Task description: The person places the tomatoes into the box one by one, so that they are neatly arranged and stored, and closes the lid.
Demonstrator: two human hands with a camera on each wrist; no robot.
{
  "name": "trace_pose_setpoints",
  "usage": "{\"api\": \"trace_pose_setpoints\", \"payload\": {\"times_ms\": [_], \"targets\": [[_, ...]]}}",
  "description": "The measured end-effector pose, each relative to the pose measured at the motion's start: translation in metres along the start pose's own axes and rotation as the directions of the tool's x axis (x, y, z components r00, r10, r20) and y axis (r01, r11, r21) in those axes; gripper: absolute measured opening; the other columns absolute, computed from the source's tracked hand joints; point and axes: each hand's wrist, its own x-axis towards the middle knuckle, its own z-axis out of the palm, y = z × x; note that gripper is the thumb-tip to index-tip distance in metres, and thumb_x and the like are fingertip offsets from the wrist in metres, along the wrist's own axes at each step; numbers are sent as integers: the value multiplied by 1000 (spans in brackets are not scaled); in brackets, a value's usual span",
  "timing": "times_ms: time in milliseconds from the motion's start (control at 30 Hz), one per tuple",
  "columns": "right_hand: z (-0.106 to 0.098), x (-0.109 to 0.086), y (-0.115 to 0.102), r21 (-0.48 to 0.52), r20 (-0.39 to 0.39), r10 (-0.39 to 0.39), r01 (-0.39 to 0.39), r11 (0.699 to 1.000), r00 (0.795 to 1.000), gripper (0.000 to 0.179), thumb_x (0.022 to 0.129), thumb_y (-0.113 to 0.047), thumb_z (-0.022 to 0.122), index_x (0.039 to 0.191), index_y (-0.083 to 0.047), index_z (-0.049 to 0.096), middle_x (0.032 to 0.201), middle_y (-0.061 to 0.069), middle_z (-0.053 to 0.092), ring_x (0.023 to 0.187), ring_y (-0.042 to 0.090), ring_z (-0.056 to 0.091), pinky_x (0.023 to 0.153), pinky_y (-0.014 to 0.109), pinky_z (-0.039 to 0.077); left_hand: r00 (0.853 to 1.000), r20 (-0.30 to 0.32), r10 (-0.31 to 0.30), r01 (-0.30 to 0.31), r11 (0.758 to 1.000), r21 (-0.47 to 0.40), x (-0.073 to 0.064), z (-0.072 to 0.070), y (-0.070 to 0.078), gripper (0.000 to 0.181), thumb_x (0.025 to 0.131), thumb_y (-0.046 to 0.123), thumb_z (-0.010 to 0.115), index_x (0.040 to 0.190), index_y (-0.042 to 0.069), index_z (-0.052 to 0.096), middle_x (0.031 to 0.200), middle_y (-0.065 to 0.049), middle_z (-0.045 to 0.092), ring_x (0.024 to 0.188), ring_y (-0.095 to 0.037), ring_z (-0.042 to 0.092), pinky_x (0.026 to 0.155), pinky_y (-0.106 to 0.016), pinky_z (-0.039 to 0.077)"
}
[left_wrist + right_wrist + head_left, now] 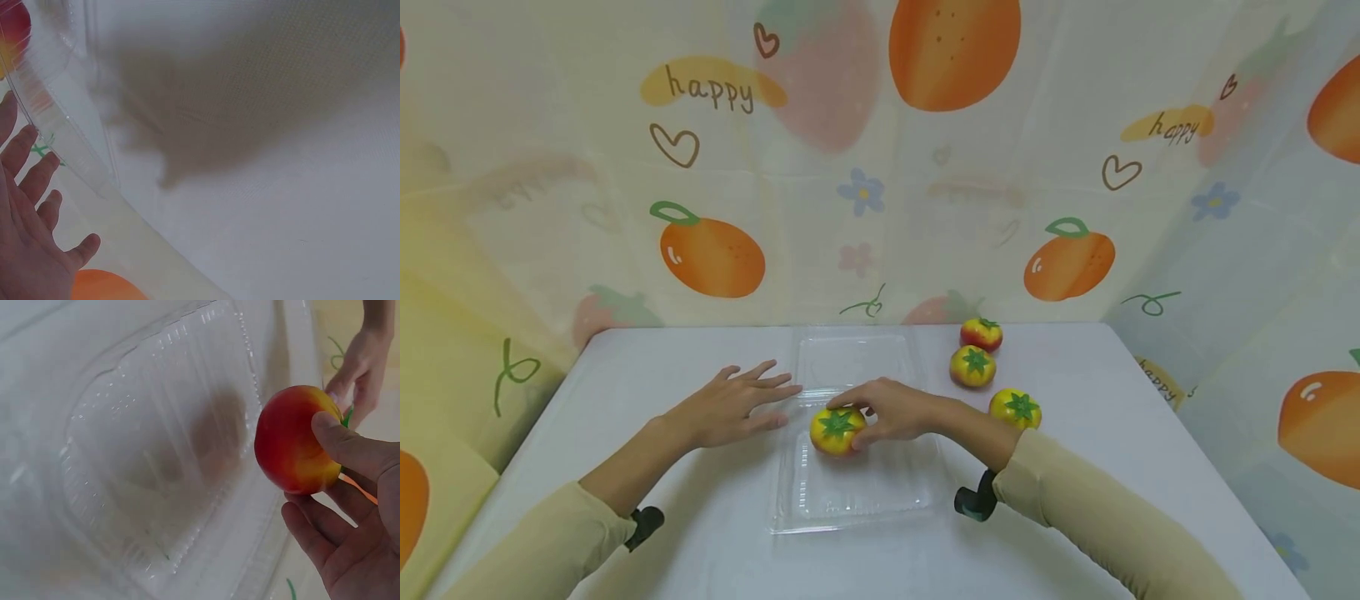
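My right hand (898, 409) holds a red-and-yellow tomato-like fruit (835, 433) with a green star-shaped top, thumb on one side and fingers on the other. In the right wrist view the fruit (294, 440) shows its red underside above a clear plastic clamshell box (150, 456), which lies opened out with its base (868, 492) nearer me and its lid (857, 358) behind. To the left of the box, my left hand (733, 408) hovers with fingers spread and extended, holding nothing. Its fingertips point toward the box's left edge.
Two similar fruits, one at the back (981, 334) and one just in front of it (973, 367), stand right of the lid. A third fruit (1017, 407) sits nearer, partly behind my right forearm. A printed curtain (865, 250) rises behind the white table (1037, 533).
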Motion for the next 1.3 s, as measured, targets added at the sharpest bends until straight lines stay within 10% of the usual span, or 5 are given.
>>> {"api": "trace_pose_setpoints", "payload": {"times_ms": [1300], "targets": [[20,24,-18,-258,-22,-32,25,966,999,58,87,-21,79,140,-20,59,130,-2,61,115,10,56,103,31,47,1000,-25,7,-7,1000,1,1,5,-2,53,98,47,55,145,22,54,149,-8,51,145,-40,31,106,-73,27]]}}
